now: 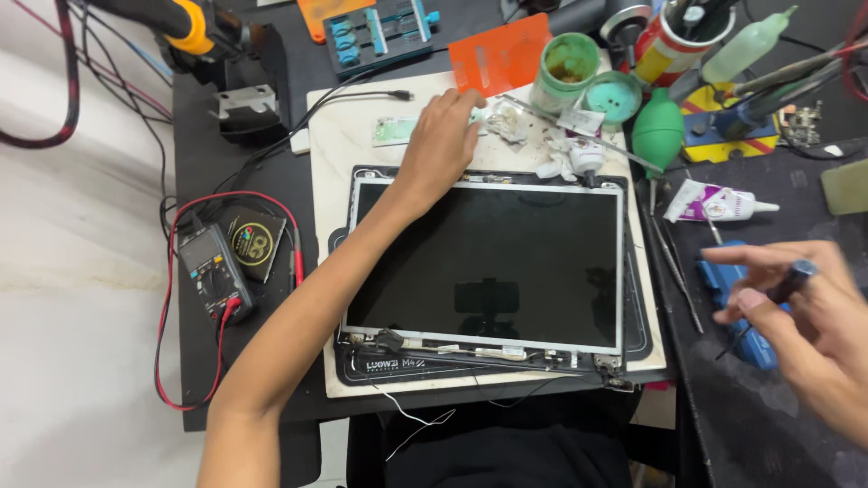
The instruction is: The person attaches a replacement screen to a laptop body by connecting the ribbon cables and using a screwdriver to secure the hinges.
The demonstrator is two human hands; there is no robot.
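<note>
Pinched between right hand (805, 316) fingers: slim dark screwdriver (788, 282), light, rigid, held near its cap, right of the laptop screen panel (488, 262); left hand (443, 136), fingers loosely spread, rests among small scraps (524, 122) above that fragile panel.

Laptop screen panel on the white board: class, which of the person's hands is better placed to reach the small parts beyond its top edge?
Probably the left hand: it already rests among the small parts above the screen panel. The right hand holds a dark tool off right.
</note>
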